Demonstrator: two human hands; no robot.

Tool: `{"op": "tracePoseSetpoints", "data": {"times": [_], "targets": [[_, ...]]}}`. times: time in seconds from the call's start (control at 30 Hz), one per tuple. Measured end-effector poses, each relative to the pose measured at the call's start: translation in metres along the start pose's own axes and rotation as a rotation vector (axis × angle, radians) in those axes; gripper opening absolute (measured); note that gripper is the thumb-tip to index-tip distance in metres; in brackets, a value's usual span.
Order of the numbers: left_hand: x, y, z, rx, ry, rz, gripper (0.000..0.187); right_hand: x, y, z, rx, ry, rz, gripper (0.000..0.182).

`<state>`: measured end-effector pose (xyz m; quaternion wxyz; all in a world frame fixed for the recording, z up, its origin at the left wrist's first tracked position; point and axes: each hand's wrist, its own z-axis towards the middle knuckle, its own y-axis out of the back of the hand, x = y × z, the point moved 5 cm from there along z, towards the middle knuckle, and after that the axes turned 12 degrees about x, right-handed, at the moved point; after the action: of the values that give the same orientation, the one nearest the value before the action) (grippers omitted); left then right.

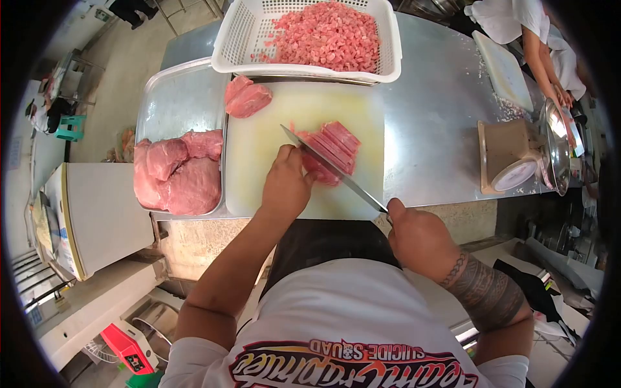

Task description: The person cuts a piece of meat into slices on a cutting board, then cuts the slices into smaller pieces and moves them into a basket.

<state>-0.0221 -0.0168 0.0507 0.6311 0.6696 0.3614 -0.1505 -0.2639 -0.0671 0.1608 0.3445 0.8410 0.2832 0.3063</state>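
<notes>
A knife (354, 186) is in my right hand (419, 234), the fingers wrapped round its handle. Its blade slants up and left across a piece of raw meat (335, 143), which is cut into strips on the right side. My left hand (288, 182) has its fingers curled against the near left part of this meat, beside the blade, and holds it down. Underneath lies a white cutting board (259, 149) with yellowish stains. Another chunk of meat (248, 97) rests at the board's far left corner.
Left of the board, a metal tray (178, 84) holds large pieces of meat (187, 178). Behind it stands a white perforated basket (304, 68) of diced meat (330, 35). At right are a dial scale (508, 158) and another board (501, 71), near another person's arms (542, 61).
</notes>
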Motion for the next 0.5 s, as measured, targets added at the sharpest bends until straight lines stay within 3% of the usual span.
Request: {"op": "tracePoseSetpoints", "data": {"times": [0.23,0.4,0.5], "targets": [[0.003,-0.009,0.000,-0.009,-0.017,0.011,0.045,0.014,-0.013,0.052,0.027,0.020,-0.025,0.015],[0.002,-0.006,0.005,-0.055,-0.076,0.014,0.048,0.007,-0.039,0.130,-0.144,0.101,0.055,0.018],[-0.001,-0.009,-0.001,-0.003,-0.042,0.031,0.050,0.013,-0.044,0.136,-0.180,0.099,0.067,0.019]]}}
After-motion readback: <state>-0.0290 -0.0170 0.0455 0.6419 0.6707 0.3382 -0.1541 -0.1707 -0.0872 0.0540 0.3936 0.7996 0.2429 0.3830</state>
